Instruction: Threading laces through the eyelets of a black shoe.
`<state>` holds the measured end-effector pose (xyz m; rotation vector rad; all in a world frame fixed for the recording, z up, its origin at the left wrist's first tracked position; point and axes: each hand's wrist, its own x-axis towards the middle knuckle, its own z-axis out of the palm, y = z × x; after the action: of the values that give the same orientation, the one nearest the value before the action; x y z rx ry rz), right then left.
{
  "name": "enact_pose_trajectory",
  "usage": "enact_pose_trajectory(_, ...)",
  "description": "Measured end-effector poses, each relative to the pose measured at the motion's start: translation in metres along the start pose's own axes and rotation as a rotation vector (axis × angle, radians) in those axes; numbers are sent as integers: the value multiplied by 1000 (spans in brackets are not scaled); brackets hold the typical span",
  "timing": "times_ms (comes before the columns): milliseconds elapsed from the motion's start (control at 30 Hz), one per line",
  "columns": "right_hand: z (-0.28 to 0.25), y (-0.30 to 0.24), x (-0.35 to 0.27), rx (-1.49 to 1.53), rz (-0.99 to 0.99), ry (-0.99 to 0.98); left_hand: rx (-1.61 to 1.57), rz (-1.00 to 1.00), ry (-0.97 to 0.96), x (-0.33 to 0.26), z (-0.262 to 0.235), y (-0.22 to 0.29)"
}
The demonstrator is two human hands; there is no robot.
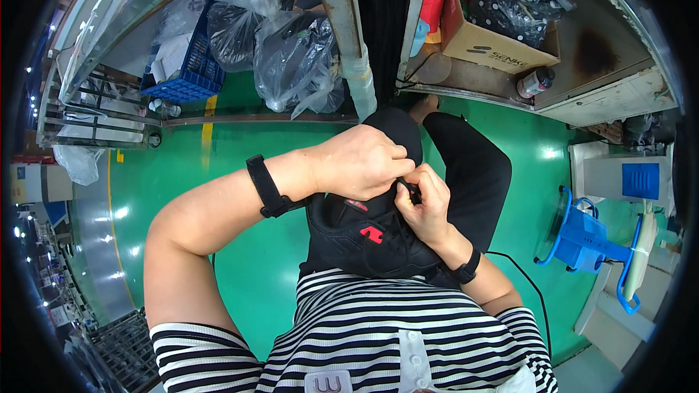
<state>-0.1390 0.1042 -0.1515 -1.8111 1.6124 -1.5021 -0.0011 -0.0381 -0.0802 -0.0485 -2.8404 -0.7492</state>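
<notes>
Shoe, as I read it from my remote seat: a black one (342, 229) with red marks, lying on the wearer's lap against the striped shirt (364, 313). Both hands meet at its far edge. The left hand (360, 164) has its fingers folded in; its knuckles hide whatever they may pinch, so I cannot tell. The right hand (428, 207) has its grip pinched, thumb toward finger, on a dark strip (410, 189).

My first worry is that strip: narrow, and black on black, it could slide out of so small a pinch. No palm braces the shoe, so an uneven pull could swivel it on the lap. The left strap (266, 188) might snag if it drags across the shoe, and the cord (535, 291) beside the right arm could catch an elbow.

Beyond the knees, the blue crate (204, 76) holds pale packets (171, 58). Next to it, clear bags (298, 62) hold something dark I can't make out. Across the post, a carton (480, 47) holds spotted plastic (517, 7); a bottle (535, 82) stands near it, contents unreadable to me.
</notes>
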Motion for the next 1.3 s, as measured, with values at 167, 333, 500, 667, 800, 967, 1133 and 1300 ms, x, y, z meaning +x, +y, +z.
enact_pose_trajectory(167,-4,-2,0,12,43,-17,-67,-28,-48,3,-1,-5)
enact_pose_trajectory(333,-10,-8,-1,-16,175,-56,-69,-51,-43,4,0,-5)
enact_pose_trajectory(500,-11,-11,2,-40,81,-25,-64,-60,-22,2,-1,-4)
enact_pose_trajectory(667,-11,-16,2,-90,103,-17,-71,-52,15,0,-1,-2)
enact_pose_trajectory(800,-11,-15,3,-87,45,-11,-54,-49,14,-1,0,-2)
enact_pose_trajectory(967,-9,-5,4,-2,0,-23,-62,-32,40,-3,3,-1)
enact_pose_trajectory(1133,-4,-1,1,61,37,-23,-55,-37,33,-3,3,-1)
enact_pose_trajectory(1300,-3,0,0,77,83,-31,-60,-24,28,-3,2,-4)
